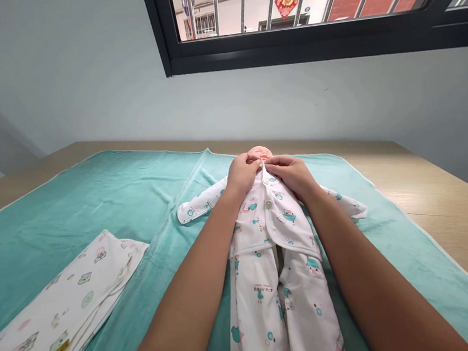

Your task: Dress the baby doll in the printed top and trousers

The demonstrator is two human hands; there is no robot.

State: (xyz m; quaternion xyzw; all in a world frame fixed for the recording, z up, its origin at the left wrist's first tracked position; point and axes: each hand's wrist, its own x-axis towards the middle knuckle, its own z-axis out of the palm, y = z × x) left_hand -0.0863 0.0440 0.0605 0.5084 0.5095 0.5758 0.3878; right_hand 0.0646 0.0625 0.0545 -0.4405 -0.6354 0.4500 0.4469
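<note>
We've got our left hand (242,173) and right hand (293,174) pinched onto this printed top (282,220), right by the doll (260,151)'s chin.

The table (439,200) has a pale wood-grain top, which shows along the far side and at the right. A teal blanket (75,207) with a light edge covers most of it, a crease running from its far edge toward the near side. On the blanket, a doll (291,233) dressed in printed white lies face up, arms spread; well to its left lies a folded, printed white cloth (74,301).
</note>
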